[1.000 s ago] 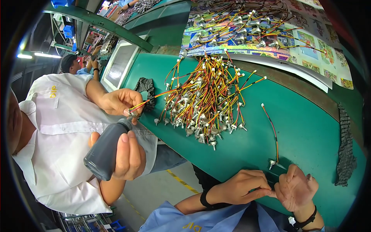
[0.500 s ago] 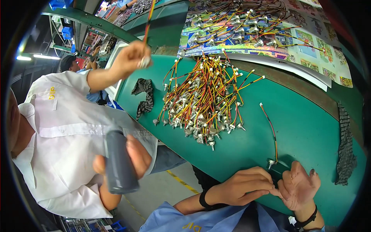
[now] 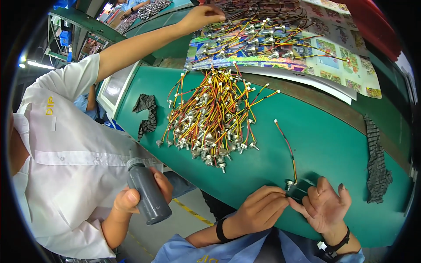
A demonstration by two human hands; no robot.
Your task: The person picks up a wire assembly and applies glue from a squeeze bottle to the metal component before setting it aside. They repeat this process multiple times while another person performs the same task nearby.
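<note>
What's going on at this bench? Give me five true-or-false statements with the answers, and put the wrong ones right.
1. The white-shirted co-worker holds a dark grey bottle. True.
2. The wired parts on the table are all sorted into neat rows. False: the green table bears a tangled pile of them.
3. A single wired part lies apart from that pile. True.
4. The camera wearer's hands are far apart. False: the left hand and right hand are close together.
5. More wired parts lie on the printed sheet. True.
</note>
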